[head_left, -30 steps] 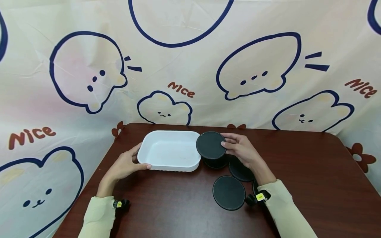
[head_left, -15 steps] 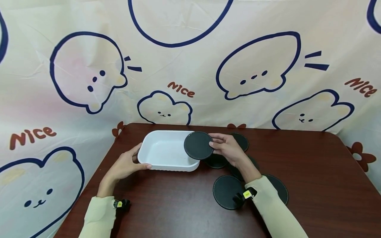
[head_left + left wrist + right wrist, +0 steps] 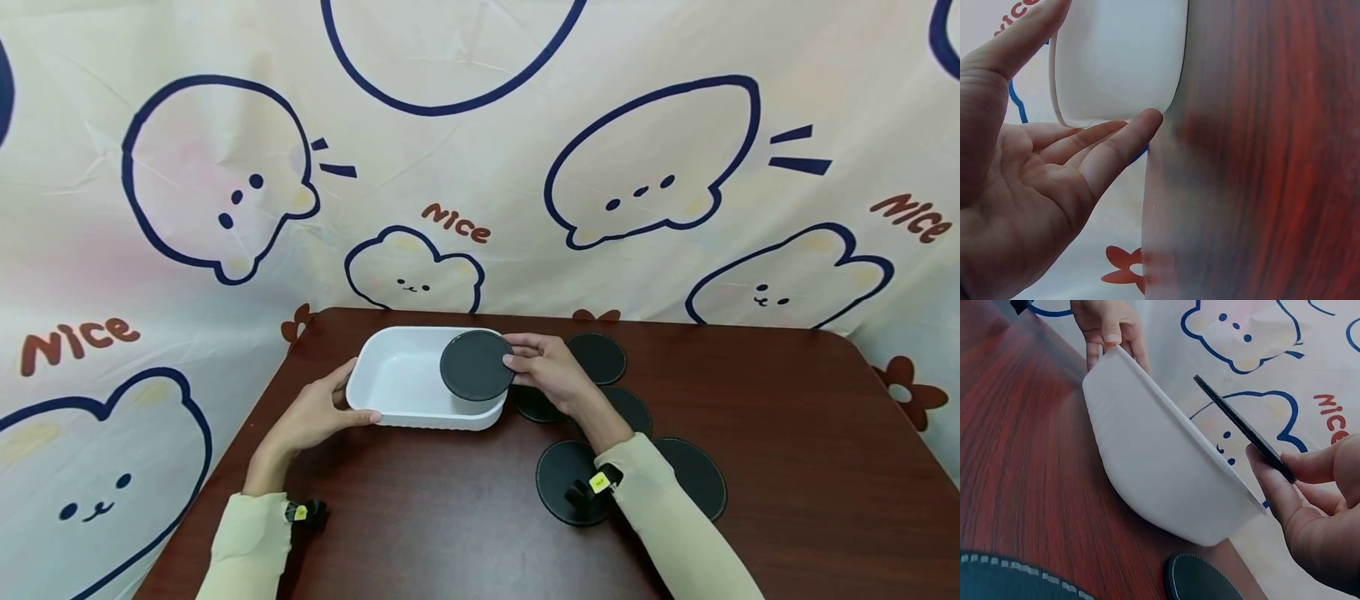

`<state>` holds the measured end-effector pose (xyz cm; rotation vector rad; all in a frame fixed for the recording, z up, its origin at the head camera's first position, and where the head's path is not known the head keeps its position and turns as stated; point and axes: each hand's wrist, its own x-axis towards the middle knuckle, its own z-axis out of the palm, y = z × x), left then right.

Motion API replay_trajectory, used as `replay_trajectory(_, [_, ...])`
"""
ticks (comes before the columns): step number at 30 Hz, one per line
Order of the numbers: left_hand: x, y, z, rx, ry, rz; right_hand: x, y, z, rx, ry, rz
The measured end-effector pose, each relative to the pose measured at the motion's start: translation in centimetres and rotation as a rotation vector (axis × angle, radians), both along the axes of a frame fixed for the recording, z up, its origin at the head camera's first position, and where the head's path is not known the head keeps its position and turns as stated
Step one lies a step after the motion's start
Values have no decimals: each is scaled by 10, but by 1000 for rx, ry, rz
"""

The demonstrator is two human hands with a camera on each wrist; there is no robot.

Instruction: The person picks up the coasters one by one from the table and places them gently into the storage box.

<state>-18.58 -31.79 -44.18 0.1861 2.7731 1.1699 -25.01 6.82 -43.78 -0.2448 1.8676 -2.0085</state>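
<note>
A white, deep rectangular tray stands at the back left of the table. My left hand holds its left end, the thumb along the front rim and the fingers at the end wall, as the left wrist view also shows. Between thumb and fingers, my right hand pinches a black round coaster by its right edge. The right wrist view shows this coaster tilted above the tray's rim, apart from it. Several more coasters lie right of the tray, including one near the front, partly covered by the wrist camera.
Other coasters lie at the back, beside the tray and to the right of the sleeve. My right forearm passes over part of this group. The brown wooden table ends against a printed cloth backdrop.
My right hand has carried the coaster leftward, from beside the tray's right end to over its right half. My left hand and the tray have stayed in place.
</note>
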Motion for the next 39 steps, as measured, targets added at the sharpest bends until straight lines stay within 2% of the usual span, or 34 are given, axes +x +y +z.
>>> replay_trajectory(7, [0,0,0,-5,-6,5,-1,-18,5,48,-14,-1])
replay_trajectory(17, [-1,0,0,-16,-1,5,-1,-38,5,23,-6,27])
replay_trajectory(30, [-1,0,1,-22,1,4,-3,-58,8,41,-58,14])
replay_trajectory(39, [-1,0,0,-23,-5,8,-2,-70,10,86,-59,11])
